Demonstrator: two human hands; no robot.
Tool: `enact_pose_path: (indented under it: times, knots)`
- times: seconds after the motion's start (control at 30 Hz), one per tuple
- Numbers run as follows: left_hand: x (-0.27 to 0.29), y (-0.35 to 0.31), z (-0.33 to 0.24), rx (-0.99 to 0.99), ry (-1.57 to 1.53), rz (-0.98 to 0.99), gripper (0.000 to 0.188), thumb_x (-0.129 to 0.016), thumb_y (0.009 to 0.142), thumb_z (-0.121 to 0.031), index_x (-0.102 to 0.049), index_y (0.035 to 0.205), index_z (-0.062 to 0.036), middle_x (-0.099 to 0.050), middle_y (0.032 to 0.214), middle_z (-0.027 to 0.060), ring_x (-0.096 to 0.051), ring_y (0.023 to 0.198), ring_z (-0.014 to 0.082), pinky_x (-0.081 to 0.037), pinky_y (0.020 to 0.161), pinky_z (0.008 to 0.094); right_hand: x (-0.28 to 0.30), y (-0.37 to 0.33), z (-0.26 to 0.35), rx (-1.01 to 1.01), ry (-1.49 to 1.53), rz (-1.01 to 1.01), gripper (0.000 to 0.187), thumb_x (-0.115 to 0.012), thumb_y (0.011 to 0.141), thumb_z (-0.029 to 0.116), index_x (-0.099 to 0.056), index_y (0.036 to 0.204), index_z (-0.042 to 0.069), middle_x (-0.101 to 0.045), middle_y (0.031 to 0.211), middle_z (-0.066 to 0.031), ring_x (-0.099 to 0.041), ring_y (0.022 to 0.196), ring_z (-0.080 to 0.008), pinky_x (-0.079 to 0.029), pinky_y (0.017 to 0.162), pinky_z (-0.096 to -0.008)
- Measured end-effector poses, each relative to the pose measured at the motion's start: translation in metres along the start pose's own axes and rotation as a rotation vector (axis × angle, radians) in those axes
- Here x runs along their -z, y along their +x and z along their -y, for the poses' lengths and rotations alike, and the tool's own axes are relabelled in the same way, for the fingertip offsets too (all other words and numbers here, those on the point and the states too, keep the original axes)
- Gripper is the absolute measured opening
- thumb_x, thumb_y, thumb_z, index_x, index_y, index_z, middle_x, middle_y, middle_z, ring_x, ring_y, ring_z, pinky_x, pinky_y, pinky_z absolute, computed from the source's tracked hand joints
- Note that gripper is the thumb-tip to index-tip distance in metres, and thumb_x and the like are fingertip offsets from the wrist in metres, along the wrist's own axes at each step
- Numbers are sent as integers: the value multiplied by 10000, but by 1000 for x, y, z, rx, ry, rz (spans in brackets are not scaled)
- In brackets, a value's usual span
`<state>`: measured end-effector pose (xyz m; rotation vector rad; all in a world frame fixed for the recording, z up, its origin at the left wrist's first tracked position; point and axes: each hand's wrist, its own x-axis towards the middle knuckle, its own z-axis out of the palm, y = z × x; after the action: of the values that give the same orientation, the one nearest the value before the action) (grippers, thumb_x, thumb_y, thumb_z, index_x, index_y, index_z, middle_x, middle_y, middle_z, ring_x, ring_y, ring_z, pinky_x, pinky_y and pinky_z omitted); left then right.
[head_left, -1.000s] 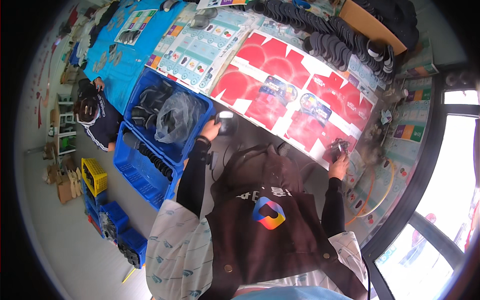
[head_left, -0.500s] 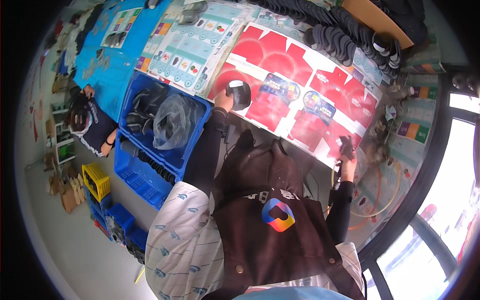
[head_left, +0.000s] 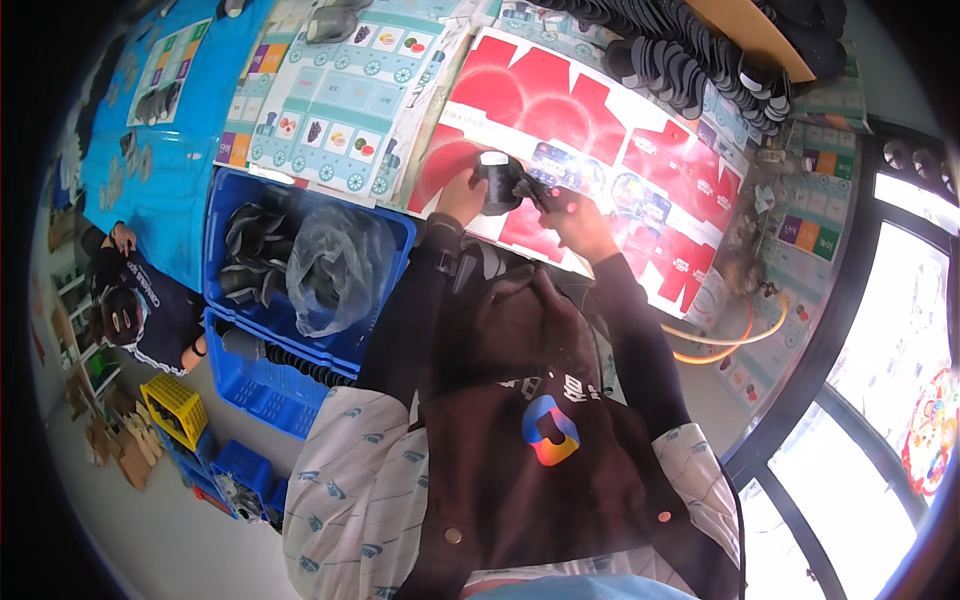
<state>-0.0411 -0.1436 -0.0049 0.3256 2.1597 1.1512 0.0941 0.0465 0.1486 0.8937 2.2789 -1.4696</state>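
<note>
Near the front edge of the table, my left hand [head_left: 460,199] is closed on the left side of a dark, rounded shoe piece [head_left: 499,190] with a white patch on top. From the other side, my right hand [head_left: 584,226] grips a small dark hand tool [head_left: 540,193], whose exact kind I cannot make out. The tool's end meets or overlaps the piece's right side; whether they touch is unclear. Beneath both hands lies a red and white printed cardboard sheet [head_left: 560,95].
Left of me, a blue crate [head_left: 212,262] holds dark pieces and a clear plastic bag [head_left: 335,262]. A second blue crate [head_left: 262,392] sits below it. Rows of dark curved pieces [head_left: 665,75] line the table's back. Orange and yellow hoses [head_left: 735,343] hang at right. A co-worker [head_left: 140,290] is far left.
My right hand has come left from the table's right edge to the shoe piece, with the dark tool in it. My left hand and the piece have shifted slightly right. The view has turned a little.
</note>
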Motion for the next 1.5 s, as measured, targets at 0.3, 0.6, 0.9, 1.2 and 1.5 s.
enact_pose_path:
  times: [0.3, 0.6, 0.9, 1.2, 1.5]
  knots:
    - [13, 1, 33, 192, -271, 66, 331, -539, 1027, -186, -599, 1264, 37, -696, 1036, 110, -680, 858, 171, -567, 727, 331, -22, 25, 3, 55, -124, -23, 283, -614, 809, 158, -679, 1053, 29, -674, 947, -295, -640, 945, -489, -519, 808, -527]
    - [19, -2, 13, 189, -249, 72, 341, -561, 1021, -167, -585, 1287, 45, -699, 1012, 94, -681, 825, 149, -562, 690, 313, -12, 26, 3, 173, -168, -26, 257, -597, 835, 160, -690, 1045, 46, -676, 933, -293, -649, 922, -488, -511, 802, -535]
    - [10, 1, 18, 142, -308, 47, 319, -565, 1022, -161, -598, 1255, 53, -707, 1018, 91, -686, 804, 157, -563, 711, 304, -4, 28, 0, 146, -215, -111, 213, -612, 828, 154, -670, 985, 23, -663, 891, -299, -646, 904, -485, -510, 775, -528]
    - [4, 1, 24, 157, -354, 42, 321, -574, 1018, -148, -604, 1265, 54, -711, 1055, 111, -705, 864, 174, -579, 739, 312, -3, 24, -5, 127, -224, -160, 211, -604, 833, 167, -671, 973, 24, -672, 889, -297, -644, 910, -500, -511, 782, -541]
    - [-1, -2, 18, 74, -327, -3, 330, -577, 1020, -157, -595, 1279, 48, -713, 1047, 101, -702, 852, 166, -573, 723, 305, -2, 14, -1, 92, -131, -171, 273, -610, 821, 162, -697, 1033, 14, -675, 950, -310, -647, 960, -487, -512, 831, -523]
